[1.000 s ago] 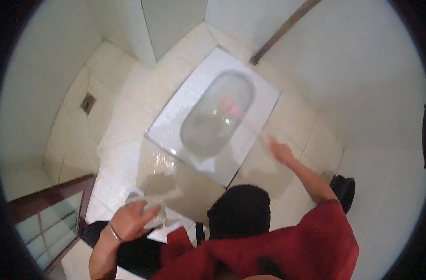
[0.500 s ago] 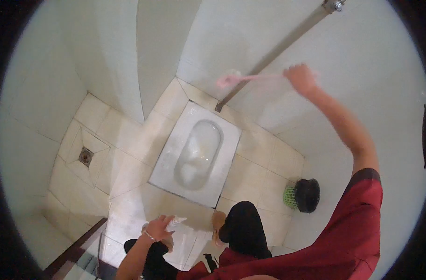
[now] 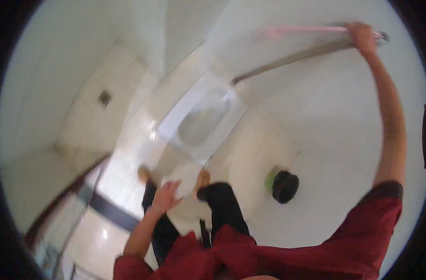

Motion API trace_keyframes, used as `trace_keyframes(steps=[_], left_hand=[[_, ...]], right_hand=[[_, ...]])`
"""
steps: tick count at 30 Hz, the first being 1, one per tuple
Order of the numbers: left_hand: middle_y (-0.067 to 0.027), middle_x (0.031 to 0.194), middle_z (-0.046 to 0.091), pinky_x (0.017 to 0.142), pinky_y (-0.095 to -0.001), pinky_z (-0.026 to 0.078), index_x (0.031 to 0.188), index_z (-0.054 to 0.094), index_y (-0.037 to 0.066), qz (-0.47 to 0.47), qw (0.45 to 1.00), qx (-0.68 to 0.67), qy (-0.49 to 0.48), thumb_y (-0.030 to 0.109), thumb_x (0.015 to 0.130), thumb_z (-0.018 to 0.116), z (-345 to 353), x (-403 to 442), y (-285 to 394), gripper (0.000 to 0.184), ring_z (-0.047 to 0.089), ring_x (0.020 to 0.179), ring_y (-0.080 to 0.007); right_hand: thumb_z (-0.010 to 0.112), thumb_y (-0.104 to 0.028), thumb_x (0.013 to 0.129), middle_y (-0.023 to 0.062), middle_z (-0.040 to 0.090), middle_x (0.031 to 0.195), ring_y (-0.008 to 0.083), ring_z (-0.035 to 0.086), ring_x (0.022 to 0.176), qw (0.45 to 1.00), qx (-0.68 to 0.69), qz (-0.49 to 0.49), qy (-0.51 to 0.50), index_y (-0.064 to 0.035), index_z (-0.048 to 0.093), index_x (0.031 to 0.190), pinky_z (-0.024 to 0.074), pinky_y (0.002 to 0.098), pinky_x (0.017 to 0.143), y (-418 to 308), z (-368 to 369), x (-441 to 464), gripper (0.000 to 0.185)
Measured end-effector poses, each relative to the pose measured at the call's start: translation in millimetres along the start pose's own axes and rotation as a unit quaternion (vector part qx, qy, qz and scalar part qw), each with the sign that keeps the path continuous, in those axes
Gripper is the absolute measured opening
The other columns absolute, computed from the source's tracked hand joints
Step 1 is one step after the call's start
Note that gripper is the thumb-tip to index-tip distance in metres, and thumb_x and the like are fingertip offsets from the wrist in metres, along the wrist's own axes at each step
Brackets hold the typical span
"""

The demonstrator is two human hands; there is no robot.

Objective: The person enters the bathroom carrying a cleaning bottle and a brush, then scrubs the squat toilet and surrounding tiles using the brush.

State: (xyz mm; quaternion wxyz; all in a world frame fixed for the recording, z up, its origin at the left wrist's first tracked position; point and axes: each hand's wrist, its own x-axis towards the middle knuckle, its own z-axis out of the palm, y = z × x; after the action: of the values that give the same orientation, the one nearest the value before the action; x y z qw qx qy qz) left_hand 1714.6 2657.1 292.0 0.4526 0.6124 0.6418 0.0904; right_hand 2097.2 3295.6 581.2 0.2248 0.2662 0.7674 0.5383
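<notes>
High on the right, my right hand [image 3: 363, 41] is closed around the handle of a pink toilet brush [image 3: 311, 29]. The brush lies nearly level, its blurred head pointing left, and my hand is beside the upper end of the metal pipe [image 3: 292, 61] on the wall. Below, my left hand [image 3: 164, 198] is in front of my left leg, fingers curled around a white bottle that is mostly hidden and smeared. A white squat toilet [image 3: 176, 108] is set in the floor ahead of my feet, with pale liquid in its bowl.
A black-lined green basket [image 3: 285, 186] stands on the floor at right. A square floor drain [image 3: 104, 97] lies at left, past a partition wall [image 3: 189, 32]. A dark door edge [image 3: 66, 196] and a grey threshold strip [image 3: 112, 211] are at lower left.
My right hand has carried the brush up and to the right, towards the pipe's top. My left hand is a little higher in view. The whole view has turned and is blurred.
</notes>
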Motion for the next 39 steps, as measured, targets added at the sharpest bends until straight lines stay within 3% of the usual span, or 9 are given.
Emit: trace_keyframes(steps=[2,9,12,14,17,23,34,37,39], left_hand=[[-0.0171,0.104,0.049,0.078,-0.0396,0.044,0.12,0.042,0.01,-0.005,1.0,-0.022,0.016,0.025,0.068,0.067,35.2,7.5,-4.7,0.06,0.05,0.093,-0.0348],[-0.0143,0.1,0.051,0.07,-0.0362,0.047,0.117,0.043,0.01,0.015,0.99,-0.112,0.083,0.023,0.066,0.07,52.0,-109.6,51.2,0.059,0.055,0.086,-0.0317],[-0.0141,0.101,0.051,0.071,-0.036,0.047,0.117,0.043,0.01,0.04,0.983,-0.147,0.107,0.022,0.066,0.07,45.7,-129.3,88.0,0.059,0.055,0.086,-0.0315],[-0.0138,0.101,0.051,0.071,-0.0366,0.047,0.117,0.043,0.011,0.026,0.985,-0.145,0.088,0.022,0.065,0.071,48.1,-130.0,70.2,0.061,0.055,0.087,-0.0316],[-0.0134,0.101,0.051,0.071,-0.0372,0.047,0.117,0.043,0.011,0.044,0.986,-0.13,0.093,0.022,0.064,0.071,38.9,-108.1,1.1,0.061,0.055,0.086,-0.0318],[-0.0122,0.1,0.051,0.071,-0.0377,0.047,0.115,0.045,0.011,-0.046,0.986,-0.123,0.105,0.023,0.064,0.071,16.4,-47.2,-156.4,0.058,0.054,0.087,-0.0317],[-0.0142,0.101,0.051,0.073,-0.039,0.047,0.117,0.043,0.012,-0.044,0.986,-0.11,0.114,0.023,0.066,0.069,5.8,-120.7,-173.3,0.058,0.054,0.089,-0.0329],[-0.0153,0.1,0.051,0.075,-0.0388,0.045,0.117,0.043,0.009,-0.033,0.978,-0.128,0.161,0.022,0.065,0.07,51.6,-151.7,-182.8,0.06,0.053,0.091,-0.0333],[-0.0156,0.1,0.052,0.076,-0.0386,0.045,0.115,0.043,0.008,-0.071,0.975,-0.142,0.157,0.021,0.064,0.071,89.2,-156.9,-189.5,0.059,0.052,0.092,-0.0332]], right_hand=[[0.047,-0.008,0.076,0.0104,0.057,0.102,0.0283,0.052,0.097,0.995,0.095,-0.028,-0.031,-0.0097,0.051,0.111,0.0397,0.0384,0.083,-0.7,24.6,-9.3,0.035],[0.041,-0.004,0.08,0.0128,0.053,0.107,0.0298,0.052,0.096,0.987,0.059,-0.114,0.096,-0.0074,0.044,0.116,0.0428,0.0384,0.08,-4.0,-87.5,-35.7,0.036],[0.045,-0.008,0.08,0.0115,0.056,0.102,0.029,0.054,0.089,0.991,0.106,-0.08,-0.025,-0.0069,0.047,0.112,0.0426,0.0392,0.077,26.2,-125.7,-39.2,0.032],[0.049,-0.023,0.074,0.0062,0.059,0.068,0.0255,0.056,0.064,0.992,0.033,-0.058,0.103,-0.0154,0.059,0.071,0.0392,0.0435,0.052,22.8,-160.8,-37.8,0.013],[0.048,-0.025,0.074,0.0075,0.059,0.07,0.0277,0.056,0.067,0.976,0.087,-0.041,0.193,-0.017,0.059,0.074,0.0399,0.0431,0.055,-16.8,-146.8,-9.8,0.014],[0.046,-0.028,0.079,0.0061,0.055,0.071,0.0283,0.051,0.065,0.984,0.066,-0.098,0.136,-0.0167,0.057,0.077,0.0357,0.0427,0.054,-108.7,-169.0,83.8,0.016],[0.052,-0.034,0.076,0.0087,0.052,0.067,0.0288,0.051,0.062,0.973,0.119,-0.113,0.161,-0.0125,0.056,0.075,0.0363,0.0462,0.052,-105.7,-176.2,63.2,0.022],[0.049,-0.011,0.08,0.0109,0.057,0.095,0.028,0.054,0.084,0.971,0.233,-0.047,0.016,-0.0066,0.051,0.108,0.0424,0.0393,0.074,-192.6,-200.7,4.1,0.028],[0.039,-0.032,0.089,0.013,0.061,0.086,0.028,0.058,0.077,0.934,0.356,-0.021,0.02,-0.0078,0.058,0.096,0.0449,0.0407,0.069,-325.9,-219.7,-83.6,0.032]])
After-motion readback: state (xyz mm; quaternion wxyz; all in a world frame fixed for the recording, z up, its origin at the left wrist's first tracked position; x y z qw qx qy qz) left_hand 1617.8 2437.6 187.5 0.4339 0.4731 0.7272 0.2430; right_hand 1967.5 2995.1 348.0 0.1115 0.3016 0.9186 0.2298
